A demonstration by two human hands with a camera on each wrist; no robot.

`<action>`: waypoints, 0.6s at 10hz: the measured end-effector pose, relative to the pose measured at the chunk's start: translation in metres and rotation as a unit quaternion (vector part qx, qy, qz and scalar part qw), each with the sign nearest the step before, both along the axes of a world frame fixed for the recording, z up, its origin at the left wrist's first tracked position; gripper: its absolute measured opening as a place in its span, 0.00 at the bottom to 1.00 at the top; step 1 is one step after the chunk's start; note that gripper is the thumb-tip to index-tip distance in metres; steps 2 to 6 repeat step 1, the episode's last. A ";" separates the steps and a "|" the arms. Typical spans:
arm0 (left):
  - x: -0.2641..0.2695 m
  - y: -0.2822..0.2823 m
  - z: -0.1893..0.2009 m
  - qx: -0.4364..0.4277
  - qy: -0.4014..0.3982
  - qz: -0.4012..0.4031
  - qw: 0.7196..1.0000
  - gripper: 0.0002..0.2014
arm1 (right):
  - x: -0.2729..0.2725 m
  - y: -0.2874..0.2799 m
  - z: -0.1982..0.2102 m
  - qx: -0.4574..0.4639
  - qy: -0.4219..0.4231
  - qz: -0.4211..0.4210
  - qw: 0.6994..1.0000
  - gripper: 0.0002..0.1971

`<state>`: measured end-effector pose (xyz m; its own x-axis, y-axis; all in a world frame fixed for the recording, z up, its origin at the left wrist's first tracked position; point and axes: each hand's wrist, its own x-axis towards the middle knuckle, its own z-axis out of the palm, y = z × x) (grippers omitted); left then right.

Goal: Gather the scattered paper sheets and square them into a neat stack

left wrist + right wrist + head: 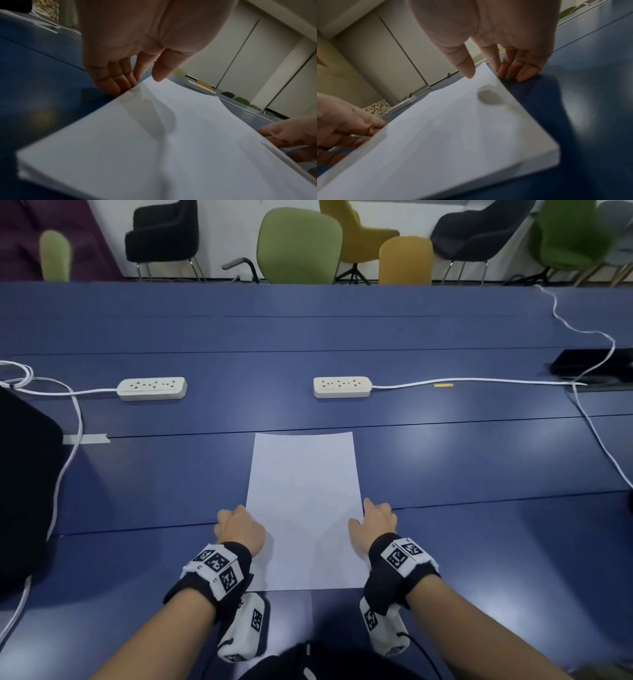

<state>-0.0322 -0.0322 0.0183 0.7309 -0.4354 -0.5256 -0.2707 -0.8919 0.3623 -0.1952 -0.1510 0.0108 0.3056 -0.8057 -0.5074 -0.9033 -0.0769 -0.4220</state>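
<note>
on the blue table (479, 460), directly in front of the person, the paper stack (303, 508) lies flat with its edges aligned, long sides running away from the body. the left hand (239, 529) sits at the left long edge, fingers (109, 81) straight and set against that edge, thumb over the top sheet. the right hand (375, 523) mirrors it at the right edge, fingers (518, 70) extended, gripping nothing. two power strips (152, 387) lie farther back, chairs (299, 246) beyond.
</note>
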 end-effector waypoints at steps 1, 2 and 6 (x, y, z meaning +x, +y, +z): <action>0.007 0.001 0.000 -0.028 -0.002 0.024 0.999 0.10 | -0.001 -0.005 0.001 0.000 -0.027 -0.021 0.999 0.07; 0.007 0.001 0.000 -0.028 -0.002 0.024 0.999 0.10 | -0.001 -0.005 0.001 0.000 -0.027 -0.021 0.999 0.07; 0.007 0.001 0.000 -0.028 -0.002 0.024 0.999 0.10 | -0.001 -0.005 0.001 0.000 -0.027 -0.021 0.999 0.07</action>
